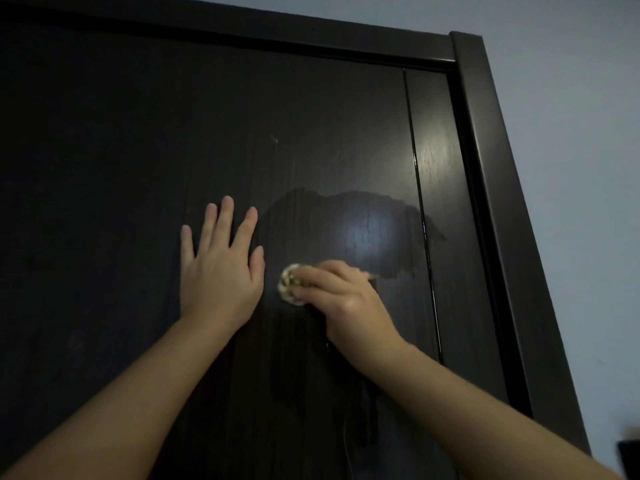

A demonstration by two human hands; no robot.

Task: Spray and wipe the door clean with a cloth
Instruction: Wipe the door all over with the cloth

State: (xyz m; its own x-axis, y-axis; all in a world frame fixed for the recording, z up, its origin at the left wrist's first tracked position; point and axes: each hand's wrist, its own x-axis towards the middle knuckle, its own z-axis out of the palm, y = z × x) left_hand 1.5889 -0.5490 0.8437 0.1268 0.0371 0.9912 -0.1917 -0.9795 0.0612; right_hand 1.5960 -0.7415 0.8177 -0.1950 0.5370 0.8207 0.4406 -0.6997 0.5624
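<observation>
We see the balled pale cloth point(290, 285) pressed to the dark door point(104, 168) at centre frame, our right hand point(341, 299) curled round it, our left hand point(221, 271) flat with fingers spread just beside, a wet patch point(311, 230) gleaming above.

No lettering, label, brand, number or sign is being shown legibly: nothing readable is being carried by the door point(138, 168), its frame point(485, 133), the wall point(571, 133) or the cloth point(289, 282).
</observation>
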